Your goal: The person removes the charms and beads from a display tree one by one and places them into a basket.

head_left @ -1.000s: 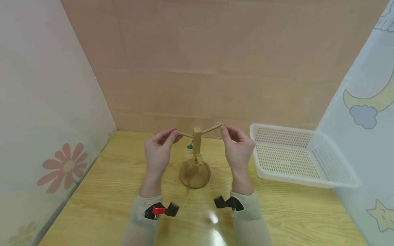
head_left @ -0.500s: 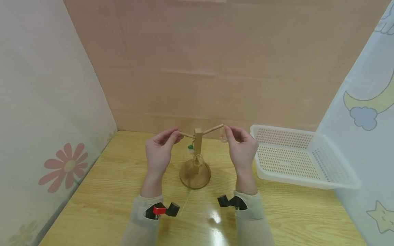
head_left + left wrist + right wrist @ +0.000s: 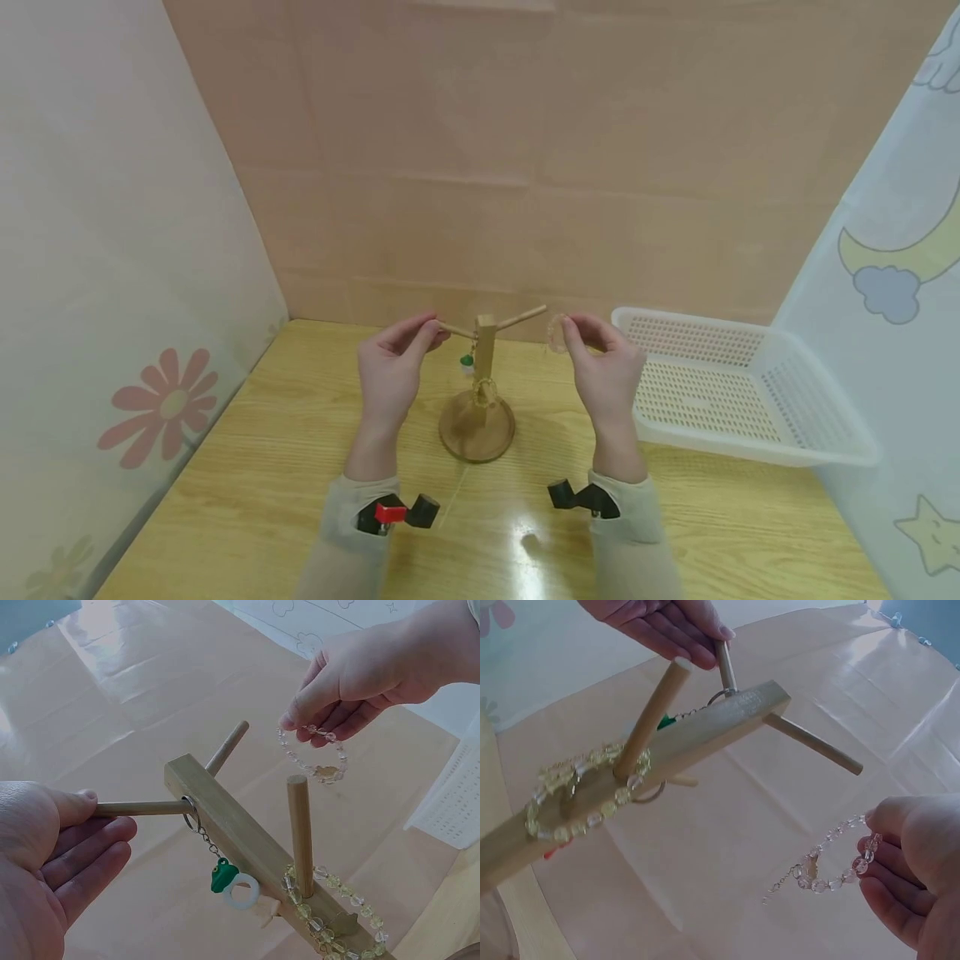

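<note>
Pink bracelet [image 3: 819, 886] shifted rightward with the right hand [image 3: 609, 362], now clear of the right peg [image 3: 522, 317]. I have it pinched, loop lying between hand and peg, basket [image 3: 720, 442] just right; left hand [image 3: 390, 362] pinches the left peg [image 3: 457, 330].

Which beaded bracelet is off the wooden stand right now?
The pale pink bracelet: the right hand pinches it, clear of every peg. The yellowish bracelet instead hangs around a lower peg of the wooden stand.

Two hands [image 3: 388, 371] [image 3: 609, 375], two bracelets [image 3: 819, 886] [image 3: 594, 820], one stand [image 3: 485, 352], one basket [image 3: 720, 443]
</note>
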Tool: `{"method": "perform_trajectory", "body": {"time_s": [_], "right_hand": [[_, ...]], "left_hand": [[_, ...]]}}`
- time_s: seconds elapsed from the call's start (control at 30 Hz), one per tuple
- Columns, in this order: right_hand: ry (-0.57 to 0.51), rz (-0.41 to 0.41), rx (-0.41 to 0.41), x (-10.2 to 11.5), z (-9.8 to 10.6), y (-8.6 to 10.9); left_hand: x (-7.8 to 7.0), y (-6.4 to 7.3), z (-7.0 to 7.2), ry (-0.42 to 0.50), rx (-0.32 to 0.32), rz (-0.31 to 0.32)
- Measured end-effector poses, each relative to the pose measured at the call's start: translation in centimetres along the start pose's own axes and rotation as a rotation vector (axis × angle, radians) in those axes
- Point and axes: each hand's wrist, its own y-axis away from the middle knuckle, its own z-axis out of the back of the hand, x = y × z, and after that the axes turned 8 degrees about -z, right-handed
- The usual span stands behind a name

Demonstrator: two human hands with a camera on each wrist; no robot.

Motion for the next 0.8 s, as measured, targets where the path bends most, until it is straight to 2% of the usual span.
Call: {"method": "perform_trajectory", "body": {"time_s": [0.43, 0.6, 0.8], "right_hand": [[0.140, 0.119, 0.041, -2.0, 2.4, 0.0], [0.190, 0.185, 0.075, -2.9, 3.5, -0.4], [0.261, 0.217, 0.106, -3.8, 5.3, -1.0]], "left_hand": [[0.1, 0.2, 0.1, 0.013, 0.001, 0.015], [0.2, 0.1, 0.0, 0.009, -0.006, 0.018], [0.3, -0.1, 0.1, 0.010, -0.008, 0.012]]}}
